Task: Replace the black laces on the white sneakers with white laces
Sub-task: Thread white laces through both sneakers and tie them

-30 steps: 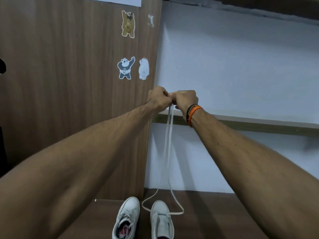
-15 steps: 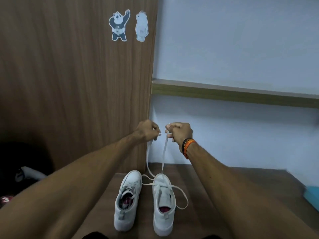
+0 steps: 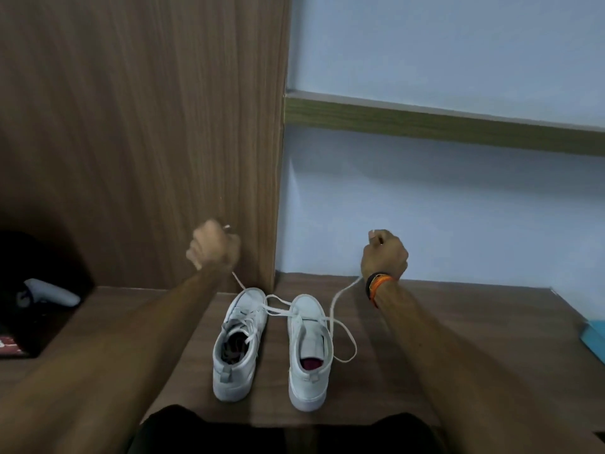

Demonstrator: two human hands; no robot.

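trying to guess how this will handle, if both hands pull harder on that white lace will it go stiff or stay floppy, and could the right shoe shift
The white lace is probably floppy: it sags and loops on the wooden floor between the right sneaker and the right hand. Pulled by both hands, including the left hand, it would likely straighten. The sneaker looks light and stands free, so it may slide or tip.

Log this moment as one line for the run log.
left hand: grips white lace end | right hand: grips other end | lace threaded in right sneaker

Both forearms are bare, with no sleeves in view. The right wrist wears 2 bands (image 3: pixel 376 285) side by side, 1 black and 1 orange. Dark clothing (image 3: pixel 183 430) covers the lap.
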